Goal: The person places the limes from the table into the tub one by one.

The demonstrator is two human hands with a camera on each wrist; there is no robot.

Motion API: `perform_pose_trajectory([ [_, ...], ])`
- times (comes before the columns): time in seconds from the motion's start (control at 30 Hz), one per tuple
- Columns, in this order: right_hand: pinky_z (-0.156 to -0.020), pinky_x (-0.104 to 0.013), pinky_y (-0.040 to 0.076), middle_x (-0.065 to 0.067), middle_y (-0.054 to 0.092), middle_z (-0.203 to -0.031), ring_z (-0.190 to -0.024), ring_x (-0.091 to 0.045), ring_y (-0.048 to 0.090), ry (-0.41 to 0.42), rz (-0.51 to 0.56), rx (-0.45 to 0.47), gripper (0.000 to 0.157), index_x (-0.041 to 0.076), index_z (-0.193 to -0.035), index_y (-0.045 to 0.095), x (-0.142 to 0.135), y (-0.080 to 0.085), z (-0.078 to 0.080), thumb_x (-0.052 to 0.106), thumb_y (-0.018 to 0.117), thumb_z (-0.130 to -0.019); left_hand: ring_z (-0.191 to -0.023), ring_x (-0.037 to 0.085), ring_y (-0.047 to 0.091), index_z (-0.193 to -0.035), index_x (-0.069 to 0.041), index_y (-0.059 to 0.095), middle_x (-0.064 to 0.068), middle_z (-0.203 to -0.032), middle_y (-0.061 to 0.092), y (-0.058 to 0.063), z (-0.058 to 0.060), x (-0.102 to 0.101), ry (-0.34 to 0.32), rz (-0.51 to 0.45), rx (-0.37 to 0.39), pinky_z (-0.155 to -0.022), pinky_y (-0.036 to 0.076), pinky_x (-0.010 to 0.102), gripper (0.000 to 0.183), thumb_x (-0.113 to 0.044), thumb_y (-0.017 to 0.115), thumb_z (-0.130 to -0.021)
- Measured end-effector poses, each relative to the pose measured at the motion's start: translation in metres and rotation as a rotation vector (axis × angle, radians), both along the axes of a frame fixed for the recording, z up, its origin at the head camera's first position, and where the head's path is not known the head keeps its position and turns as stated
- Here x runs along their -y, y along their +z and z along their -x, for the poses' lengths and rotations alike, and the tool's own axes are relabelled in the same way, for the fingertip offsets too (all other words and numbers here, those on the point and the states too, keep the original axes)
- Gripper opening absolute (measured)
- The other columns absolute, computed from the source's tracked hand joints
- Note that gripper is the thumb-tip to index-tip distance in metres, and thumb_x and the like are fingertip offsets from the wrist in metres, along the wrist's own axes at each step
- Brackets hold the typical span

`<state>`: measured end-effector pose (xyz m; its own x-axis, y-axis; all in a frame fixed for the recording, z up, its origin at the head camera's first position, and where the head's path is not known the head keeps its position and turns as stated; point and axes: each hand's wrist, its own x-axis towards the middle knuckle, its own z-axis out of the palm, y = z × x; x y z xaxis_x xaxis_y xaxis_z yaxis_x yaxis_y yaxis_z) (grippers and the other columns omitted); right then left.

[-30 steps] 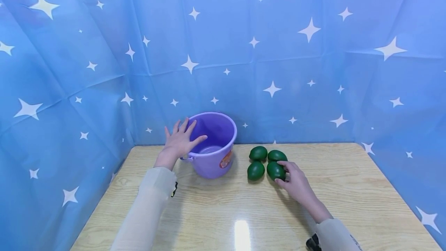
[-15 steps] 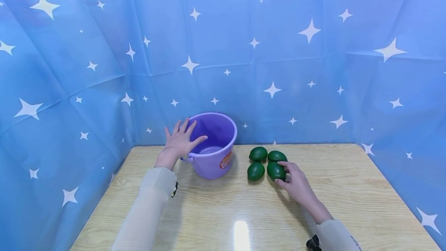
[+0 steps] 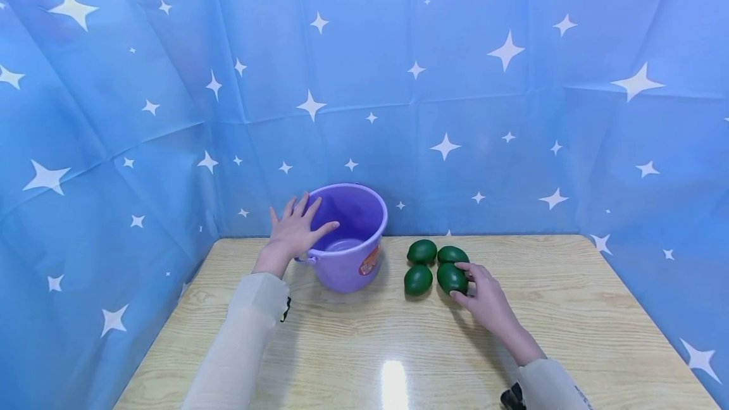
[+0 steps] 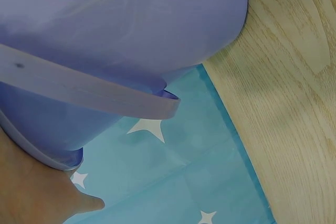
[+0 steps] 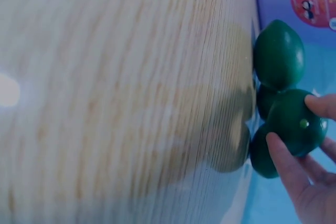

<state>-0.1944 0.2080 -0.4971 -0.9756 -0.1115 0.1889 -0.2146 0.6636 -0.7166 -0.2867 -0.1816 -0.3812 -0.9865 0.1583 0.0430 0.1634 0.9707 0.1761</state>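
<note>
A purple bucket (image 3: 344, 274) stands near the back of the table, left of centre. My left hand (image 3: 292, 234) rests over its left rim with fingers spread. In the left wrist view the bucket's wall (image 4: 157, 19) and its handle (image 4: 105, 95) fill the upper left. My right hand (image 3: 484, 299) holds the front right one of several dark green limes (image 3: 452, 279), thumb and fingers on either side of it. The other three limes (image 3: 418, 279) sit close against it in a cluster. The right wrist view shows the held lime (image 5: 294, 121) with its pale stem spot between the fingers.
The wooden table (image 3: 569, 321) reaches back to a blue curtain (image 3: 484, 112) with white stars, which also hangs along both sides. An orange sticker (image 3: 369, 261) is on the bucket's right front. A gap of bare wood lies between bucket and limes.
</note>
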Motion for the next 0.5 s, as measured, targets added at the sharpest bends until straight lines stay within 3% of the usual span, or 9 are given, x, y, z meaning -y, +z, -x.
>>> perform_pose_trajectory([
  [0.5, -0.091, -0.054, 0.056, -0.026, 0.051, -0.136, -0.12, -0.043, 0.057, -0.001, 0.011, 0.014, 0.056, 0.002, -0.141, 0.049, -0.0007, 0.0012, 0.0, 0.012, 0.073, -0.09, -0.157, 0.038, 0.003, -0.161, -0.028, 0.014, 0.007, -0.17, 0.007, -0.0006, 0.0005, 0.0002, 0.001, 0.006, 0.003, -0.116, -0.01, 0.074, 0.09, -0.082, 0.029, -0.09],
])
